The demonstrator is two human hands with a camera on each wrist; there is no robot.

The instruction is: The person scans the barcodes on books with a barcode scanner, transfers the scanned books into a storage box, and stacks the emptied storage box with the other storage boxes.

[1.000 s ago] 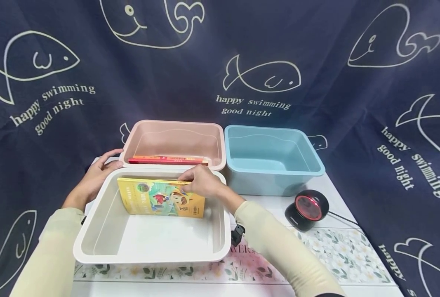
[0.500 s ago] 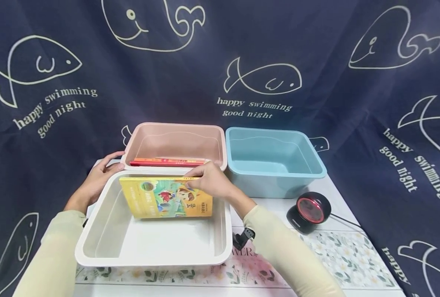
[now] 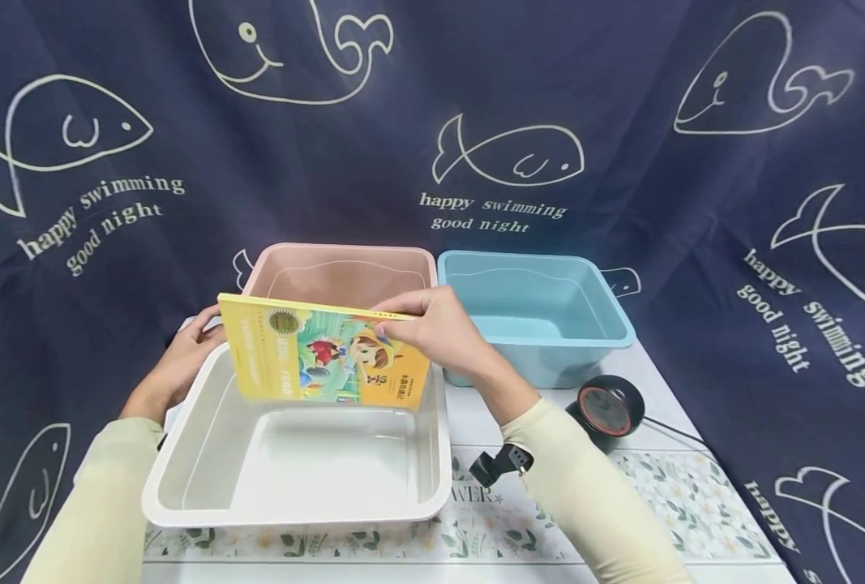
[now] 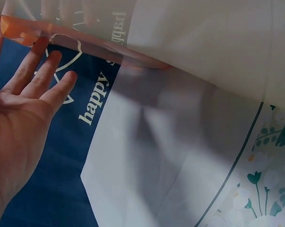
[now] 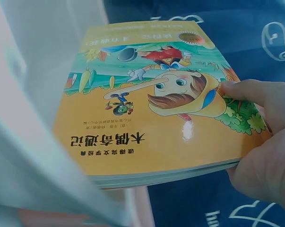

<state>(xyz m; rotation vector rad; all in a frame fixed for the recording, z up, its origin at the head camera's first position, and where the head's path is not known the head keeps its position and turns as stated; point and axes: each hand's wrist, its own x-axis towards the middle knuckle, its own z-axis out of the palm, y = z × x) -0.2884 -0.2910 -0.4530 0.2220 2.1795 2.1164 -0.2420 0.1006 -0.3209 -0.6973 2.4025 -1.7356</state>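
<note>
My right hand point(image 3: 443, 328) pinches a yellow picture book point(image 3: 330, 357) by its upper right edge, thumb on the illustrated cover. The book stands on edge, tilted, over the back of the white bin point(image 3: 293, 515), its top above the rim. In the right wrist view, the cover point(image 5: 133, 118) shows a long-nosed puppet, and layered page edges suggest possibly more than one book. My left hand point(image 3: 184, 357) is at the back left corner of the white bin, next to the pink bin point(image 3: 344, 268). Its fingers look extended in the left wrist view.
The blue bin point(image 3: 541, 341) stands beside the pink one at the back right. A black device point(image 3: 607, 410) with a round head and cable sits on the table to its front. A dark fish-print curtain point(image 3: 505, 154) hangs behind and around the table.
My right hand has raised the yellow book from inside the white bin, and it now hides the red books in the pink bin. My left hand has stayed at the corner.
</note>
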